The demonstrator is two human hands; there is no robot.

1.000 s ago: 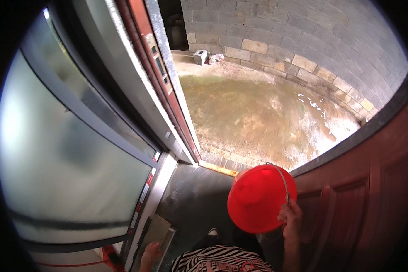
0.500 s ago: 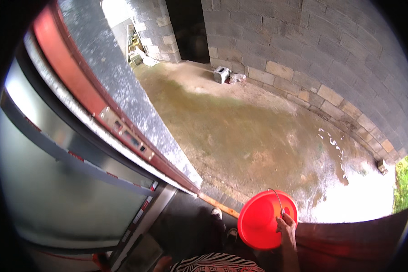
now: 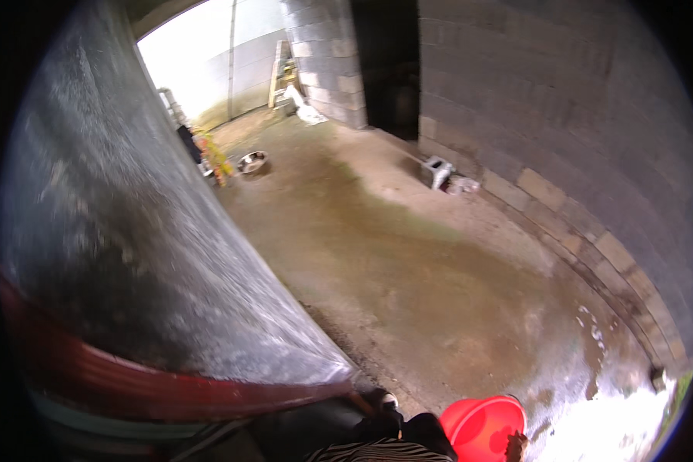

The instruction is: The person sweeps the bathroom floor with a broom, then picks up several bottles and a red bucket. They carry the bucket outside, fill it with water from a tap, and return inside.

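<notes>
A red plastic bucket [image 3: 472,422] hangs at the lower right beside my legs, its open mouth facing up. At the bucket's right side, near the lower edge of the picture, my right hand [image 3: 517,445] is closed, partly cut off by the frame. The bucket's thin handle does not show clearly now. My left hand is out of sight. One of my shoes [image 3: 390,401] shows just left of the bucket, by the threshold.
A grey plastered wall [image 3: 138,231] and dark red door frame [image 3: 162,394] border the left. Across the wet concrete floor [image 3: 408,285] are a metal basin [image 3: 252,163], a small pale block-like object [image 3: 437,172] and a dark doorway [image 3: 389,69]. A block wall [image 3: 531,100] curves along the right.
The view has shifted forward and left past the door frame, bringing the basin into sight. The bucket and my right hand now sit lower in the picture.
</notes>
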